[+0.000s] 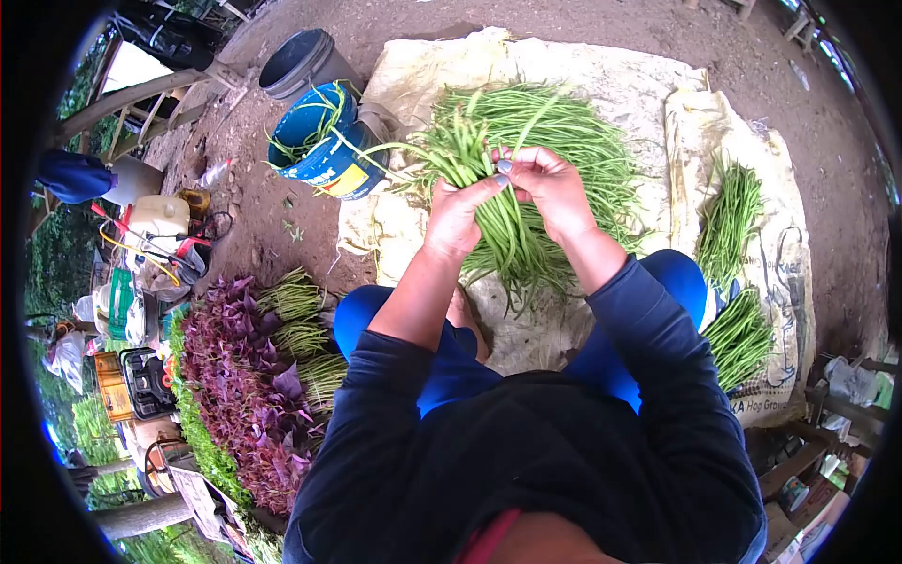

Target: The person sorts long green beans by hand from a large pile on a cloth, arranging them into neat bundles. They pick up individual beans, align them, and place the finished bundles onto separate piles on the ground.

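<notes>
My left hand (455, 218) grips a thick bunch of long green beans (498, 230) that hangs down over my knees. My right hand (547, 185) pinches the top of the same bunch, fingertips close against the left hand. Behind both hands a big loose pile of long beans (573, 132) lies spread on a pale sack (620, 80) on the dirt ground.
A blue bucket (324, 141) with bean strands and a grey bucket (301, 61) stand at the upper left. Tied bean bundles (738, 273) lie on a sack at the right. Purple leafy bundles (249, 395) and green bundles (301, 329) are stacked at the left, with jugs and crates beyond.
</notes>
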`<state>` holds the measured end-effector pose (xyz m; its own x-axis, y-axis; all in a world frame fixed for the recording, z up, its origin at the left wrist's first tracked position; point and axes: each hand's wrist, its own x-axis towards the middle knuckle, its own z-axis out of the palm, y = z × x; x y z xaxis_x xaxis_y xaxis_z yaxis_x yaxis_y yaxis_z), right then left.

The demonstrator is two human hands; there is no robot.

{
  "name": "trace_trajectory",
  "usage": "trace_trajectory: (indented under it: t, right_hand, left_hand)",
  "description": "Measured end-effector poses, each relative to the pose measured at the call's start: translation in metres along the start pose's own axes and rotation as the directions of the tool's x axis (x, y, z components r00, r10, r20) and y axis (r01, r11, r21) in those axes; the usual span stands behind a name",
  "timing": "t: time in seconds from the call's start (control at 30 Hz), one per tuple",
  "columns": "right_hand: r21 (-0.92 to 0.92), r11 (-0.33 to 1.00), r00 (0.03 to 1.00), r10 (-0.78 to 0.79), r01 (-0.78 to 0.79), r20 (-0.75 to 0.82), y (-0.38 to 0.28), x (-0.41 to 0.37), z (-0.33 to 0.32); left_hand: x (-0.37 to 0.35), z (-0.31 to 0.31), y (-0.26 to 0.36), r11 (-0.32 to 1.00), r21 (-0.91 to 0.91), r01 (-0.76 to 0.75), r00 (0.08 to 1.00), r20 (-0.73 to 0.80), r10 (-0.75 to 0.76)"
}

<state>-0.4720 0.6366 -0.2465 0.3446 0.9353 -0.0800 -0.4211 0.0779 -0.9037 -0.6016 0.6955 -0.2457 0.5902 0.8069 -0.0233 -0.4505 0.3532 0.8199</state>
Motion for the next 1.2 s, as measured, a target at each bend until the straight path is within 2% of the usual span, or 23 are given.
trace_trajectory:
  t: [0.07, 0.1, 0.2, 0.23, 0.3, 0.33, 0.37, 0.43, 0.47, 0.5, 0.57, 0.7, 0.73, 0.77, 0.8, 0.83, 0.9, 0.93, 1.0, 1.1, 1.13, 1.17, 1.2]
  right_hand:
    - [-0.012, 0.999, 0.998, 0.045, -0.046, -0.051, 0.001, 0.001, -0.001]
    - [-0.014, 0.999, 0.997, 0.049, -0.05, -0.052, 0.001, 0.002, -0.002]
    - [-0.066, 0.992, 0.994, 0.111, -0.112, -0.015, -0.002, 0.002, -0.006]
    - [-0.071, 0.991, 0.993, 0.115, -0.116, -0.012, -0.004, 0.003, -0.006]
    - [-0.209, 0.978, 1.0, -0.012, 0.006, -0.027, -0.008, 0.004, -0.007]
    - [-0.273, 0.961, 0.997, -0.052, 0.035, -0.052, -0.009, 0.007, -0.009]
    - [-0.276, 0.961, 0.998, -0.047, 0.033, -0.047, -0.008, 0.008, -0.013]
    - [-0.496, 0.862, 0.993, -0.116, 0.106, 0.01, -0.005, 0.013, -0.024]
    - [-0.606, 0.794, 0.998, -0.056, 0.053, 0.014, -0.003, 0.013, -0.026]
    - [-0.607, 0.793, 0.998, -0.055, 0.053, 0.015, -0.001, 0.014, -0.027]
    - [-0.553, 0.822, 0.978, 0.199, -0.133, 0.06, 0.004, 0.009, -0.028]
    - [-0.493, 0.854, 0.96, 0.253, -0.163, 0.122, 0.006, 0.002, -0.029]
    - [-0.499, 0.852, 0.959, 0.255, -0.161, 0.127, 0.009, 0.002, -0.032]
    - [-0.557, 0.828, 0.975, 0.17, -0.061, 0.146, 0.013, 0.003, -0.04]
    - [-0.611, 0.79, 0.98, 0.084, 0.044, 0.181, 0.012, 0.007, -0.043]
    - [-0.617, 0.784, 0.974, 0.084, 0.066, 0.212, 0.01, 0.009, -0.045]
    - [-0.644, 0.748, 0.978, 0.208, -0.158, 0.001, 0.005, 0.013, -0.043]
    - [-0.658, 0.739, 0.976, 0.215, -0.14, 0.034, 0.002, 0.022, -0.042]
    - [-0.679, 0.719, 0.983, 0.18, -0.145, -0.02, -0.006, 0.04, -0.029]
    - [-0.699, 0.715, 0.973, 0.181, -0.031, 0.142, -0.036, 0.084, 0.033]
    - [-0.737, 0.674, 0.964, 0.165, 0.045, 0.209, -0.047, 0.104, 0.064]
    - [-0.709, 0.695, 0.919, 0.193, 0.119, 0.343, -0.052, 0.137, 0.087]
    - [-0.514, 0.837, 0.935, 0.007, 0.189, 0.355, -0.055, 0.149, 0.123]
  left_hand:
    - [0.0, 0.001, -0.004, 0.982, 0.179, -0.063, 0.998, 0.009, 0.062]
    - [-0.001, 0.001, -0.005, 0.982, 0.176, -0.061, 0.998, 0.006, 0.061]
    - [-0.004, 0.005, -0.005, 0.89, 0.413, -0.193, 0.978, 0.005, 0.209]
    - [-0.002, 0.002, -0.007, 0.892, 0.41, -0.192, 0.977, -0.001, 0.211]
    - [0.001, -0.002, -0.007, 0.882, 0.433, -0.184, 0.967, -0.079, 0.241]
    - [0.001, -0.004, -0.007, 0.913, 0.369, -0.171, 0.959, -0.149, 0.24]
    - [0.003, -0.007, -0.007, 0.914, 0.368, -0.172, 0.958, -0.156, 0.242]
    - [0.008, -0.016, -0.002, 0.979, 0.159, -0.127, 0.972, -0.175, 0.154]
    - [0.009, -0.017, 0.003, 0.979, 0.169, -0.113, 0.97, -0.194, 0.145]
    - [0.01, -0.018, 0.007, 0.979, 0.168, -0.114, 0.97, -0.196, 0.146]
    - [0.01, -0.019, 0.014, 0.995, 0.062, -0.08, 0.965, -0.245, 0.093]
    - [0.008, -0.024, 0.016, 0.999, 0.022, -0.025, 0.968, -0.249, 0.03]
    - [0.008, -0.026, 0.016, 1.0, 0.006, 0.008, 0.966, -0.258, -0.006]
    - [0.01, -0.035, 0.008, 1.0, 0.001, -0.005, 0.965, -0.264, 0.005]
    - [0.011, -0.041, 0.001, 0.998, 0.01, 0.067, 0.928, -0.367, -0.059]
    - [0.011, -0.049, -0.004, 0.993, 0.024, 0.113, 0.907, -0.411, -0.093]
    - [0.003, -0.049, -0.002, 0.987, 0.026, 0.158, 0.87, -0.477, -0.127]
    - [-0.003, -0.048, 0.0, 0.99, 0.019, 0.139, 0.867, -0.486, -0.112]
    - [-0.013, -0.049, 0.006, 0.995, 0.004, 0.096, 0.856, -0.511, -0.081]
    - [-0.016, -0.057, 0.01, 0.998, 0.053, 0.021, 0.861, -0.509, 0.009]
    - [-0.015, -0.061, 0.007, 0.998, 0.06, -0.028, 0.856, -0.514, 0.055]
    - [-0.015, -0.064, 0.002, 0.995, 0.065, -0.071, 0.85, -0.518, 0.094]
    - [-0.012, -0.07, -0.002, 0.971, 0.231, 0.063, 0.814, -0.575, 0.084]
